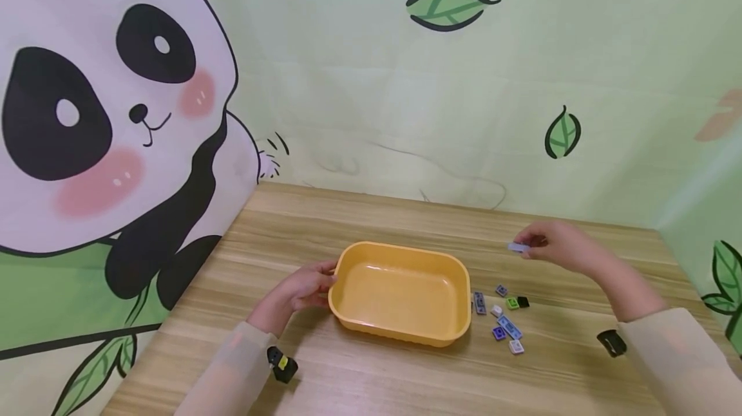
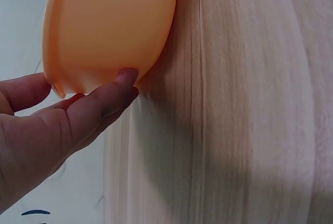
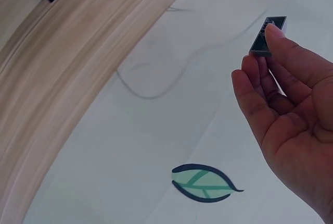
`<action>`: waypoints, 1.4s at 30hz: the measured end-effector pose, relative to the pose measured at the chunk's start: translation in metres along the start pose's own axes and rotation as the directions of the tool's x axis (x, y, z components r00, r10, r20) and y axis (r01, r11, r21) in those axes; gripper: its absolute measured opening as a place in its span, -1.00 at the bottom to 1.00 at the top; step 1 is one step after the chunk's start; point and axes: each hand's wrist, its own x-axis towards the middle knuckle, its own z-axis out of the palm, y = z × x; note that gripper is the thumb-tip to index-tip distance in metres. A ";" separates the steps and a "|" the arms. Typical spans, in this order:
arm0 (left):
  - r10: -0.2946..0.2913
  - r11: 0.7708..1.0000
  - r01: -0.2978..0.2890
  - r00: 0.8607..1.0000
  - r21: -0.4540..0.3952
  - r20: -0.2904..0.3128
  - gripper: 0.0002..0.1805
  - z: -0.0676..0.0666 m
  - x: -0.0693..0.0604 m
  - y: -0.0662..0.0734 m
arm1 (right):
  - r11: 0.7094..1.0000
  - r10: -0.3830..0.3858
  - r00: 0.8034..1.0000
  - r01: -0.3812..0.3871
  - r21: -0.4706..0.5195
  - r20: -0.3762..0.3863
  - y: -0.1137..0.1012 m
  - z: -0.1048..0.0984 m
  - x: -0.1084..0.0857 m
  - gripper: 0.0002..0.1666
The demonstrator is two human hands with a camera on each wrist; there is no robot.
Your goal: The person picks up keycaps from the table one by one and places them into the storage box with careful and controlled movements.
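Observation:
A yellow-orange basin (image 1: pixel 400 300) stands on the wooden table. At its left end the left hand (image 1: pixel 304 287) holds the rim; in the left wrist view the thumb and fingers of that hand (image 2: pixel 57 120) lie on either side of the basin's edge (image 2: pixel 109 31). The right hand (image 1: pixel 559 245) is raised to the right of the basin, pinching a small flat block (image 1: pixel 518 247). In the right wrist view this block (image 3: pixel 268 36) sits between the thumb and fingers of the hand (image 3: pixel 291 99), looking dark there. Beneath are loose small blocks (image 1: pixel 509 327), right of the basin.
Among the loose pieces are a green one (image 1: pixel 512 303), a black one (image 1: pixel 523 302) and a white one (image 1: pixel 516 346). Behind the wooden table (image 1: pixel 359 210) hangs a pale green cloth (image 1: pixel 348 81) with a panda and leaves. Black devices sit at both wrists.

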 end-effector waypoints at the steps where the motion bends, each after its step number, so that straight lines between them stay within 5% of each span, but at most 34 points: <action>1: -0.004 1.000 0.004 1.000 -0.002 -0.002 -0.36 0.000 0.000 0.000 | 1.000 0.002 1.000 -0.002 0.001 0.002 -0.002 0.000 0.002 -0.73; 17: 0.009 1.000 -0.009 1.000 0.017 0.017 -0.35 -0.005 0.000 -0.002 | 1.000 -0.011 0.997 0.011 0.007 0.074 -0.044 0.003 0.027 -0.76; 29: 0.005 1.000 -0.005 0.999 0.012 0.032 -0.35 -0.002 0.000 0.001 | 0.991 -0.134 0.988 0.134 0.005 0.080 -0.071 0.016 0.048 -0.80; 42: 0.013 1.000 -0.013 0.999 0.004 0.053 -0.35 -0.003 0.000 0.000 | 0.985 -0.169 0.980 0.170 0.004 0.105 -0.089 0.023 0.059 -0.81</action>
